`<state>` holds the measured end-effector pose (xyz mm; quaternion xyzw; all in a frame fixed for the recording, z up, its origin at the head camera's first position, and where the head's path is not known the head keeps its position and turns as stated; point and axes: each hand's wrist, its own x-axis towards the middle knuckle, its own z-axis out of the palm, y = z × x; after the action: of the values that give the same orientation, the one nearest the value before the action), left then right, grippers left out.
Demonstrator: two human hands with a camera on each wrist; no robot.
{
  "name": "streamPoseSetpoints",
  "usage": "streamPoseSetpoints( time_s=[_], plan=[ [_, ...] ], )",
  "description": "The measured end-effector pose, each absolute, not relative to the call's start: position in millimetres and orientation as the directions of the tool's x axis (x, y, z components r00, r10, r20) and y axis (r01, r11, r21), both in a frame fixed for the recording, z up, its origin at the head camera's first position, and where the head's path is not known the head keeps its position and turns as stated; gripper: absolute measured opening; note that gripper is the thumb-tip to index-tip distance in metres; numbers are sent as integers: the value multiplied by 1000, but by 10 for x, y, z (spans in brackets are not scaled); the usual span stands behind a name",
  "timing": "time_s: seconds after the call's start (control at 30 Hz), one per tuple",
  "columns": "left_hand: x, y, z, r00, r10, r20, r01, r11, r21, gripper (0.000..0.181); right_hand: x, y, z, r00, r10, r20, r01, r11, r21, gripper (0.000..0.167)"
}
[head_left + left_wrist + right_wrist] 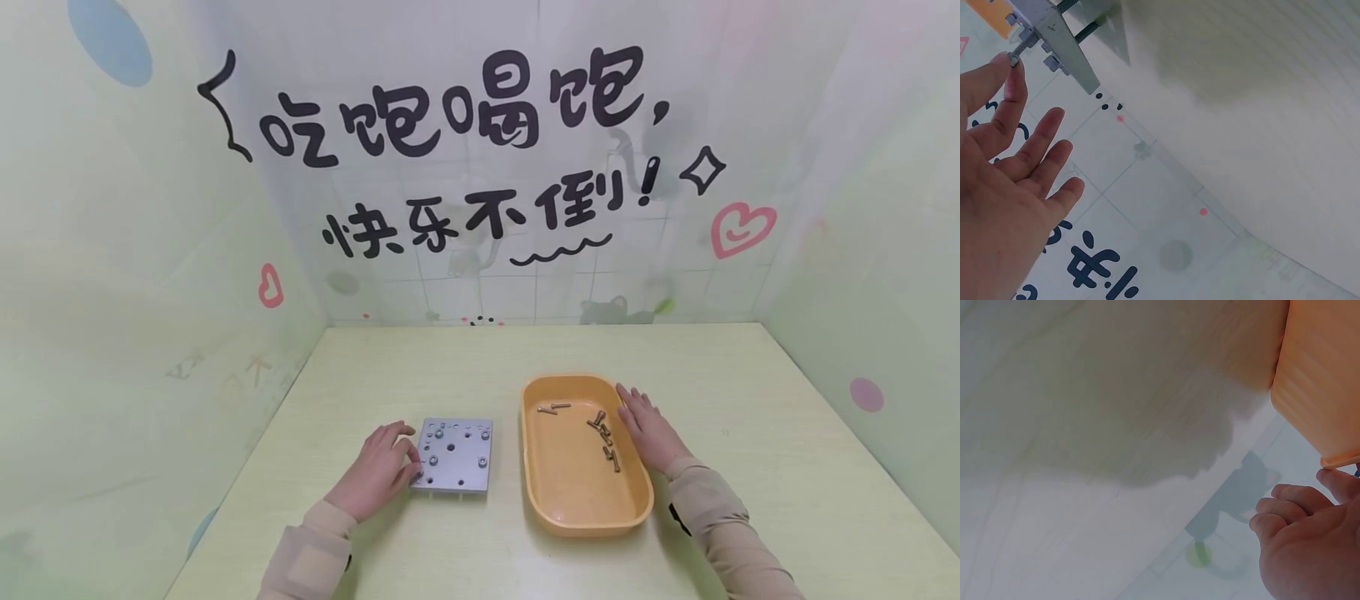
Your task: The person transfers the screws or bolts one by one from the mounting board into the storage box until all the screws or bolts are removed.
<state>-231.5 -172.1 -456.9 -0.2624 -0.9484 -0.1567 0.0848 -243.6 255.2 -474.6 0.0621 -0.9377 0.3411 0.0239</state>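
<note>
A silver metal plate [467,479] with drilled holes lies on the table left of the middle. Several socket-head screws [482,462] stand in it, and threaded shanks [1087,32] stick out below in the left wrist view. At the plate's near left corner, my left hand [377,469] pinches the head of a screw [1015,59] between thumb and index finger; the other fingers are spread loosely. My right hand [651,429] rests against the right rim of an orange tray [551,483], its fingers fairly straight. Loose screws [600,419] lie inside the tray.
The pale table [420,358] runs back to a printed wall curtain [480,292] with dark lettering. Similar curtains hang on the left [150,333] and right [862,275]. A strip of table separates the plate from the tray.
</note>
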Motion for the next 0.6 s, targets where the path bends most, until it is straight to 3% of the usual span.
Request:
streamPoseSetpoints(
  time_s=[0.6],
  plan=[
    [-2428, -1650, -4357, -793, 506, 341, 585, 789, 190, 11, -2449, 2561, -4759, -995, -90, 51, -101, 759, -643, 51]
  ],
)
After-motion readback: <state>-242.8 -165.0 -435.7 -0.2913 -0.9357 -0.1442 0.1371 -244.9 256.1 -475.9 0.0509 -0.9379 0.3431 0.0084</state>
